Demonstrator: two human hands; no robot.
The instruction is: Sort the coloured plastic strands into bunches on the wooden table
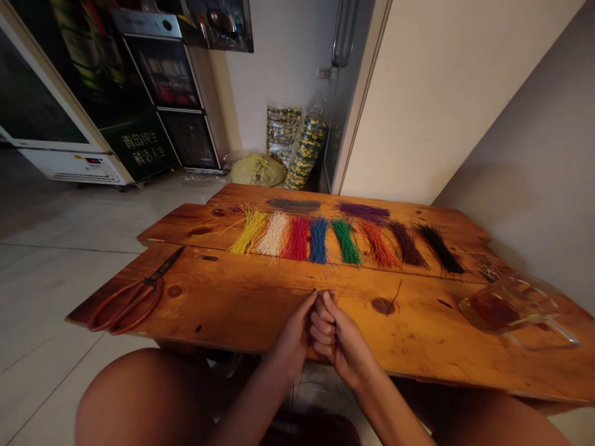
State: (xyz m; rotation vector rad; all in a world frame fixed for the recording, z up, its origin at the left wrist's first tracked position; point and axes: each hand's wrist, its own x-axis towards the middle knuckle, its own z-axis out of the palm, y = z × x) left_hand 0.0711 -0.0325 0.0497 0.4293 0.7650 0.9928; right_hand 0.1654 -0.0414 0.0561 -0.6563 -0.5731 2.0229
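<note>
My left hand (297, 334) and my right hand (337, 331) are pressed together at the table's near edge, thumbs and fingertips meeting. Both are closed; whatever they pinch is too small or hidden to make out. Just beyond them lies a row of thin wire-like strands in bundles: yellow (250, 232), white (273, 234), red (298, 238), blue (318, 240), green (346, 241), orange (380, 244), brown (409, 244) and black (440, 248). Behind that row are a grey bundle (294, 205) and a purple bundle (364, 211). One dark loose strand (395, 296) lies right of my hands.
Red-handled scissors (134, 297) lie on the left of the wooden table (223, 297). At the right stands a glass mug (504, 306) with amber liquid, near a small heap of strand scraps (489, 270). Wrapped rolls (305, 152) and a yellowish bag (258, 170) rest by the wall.
</note>
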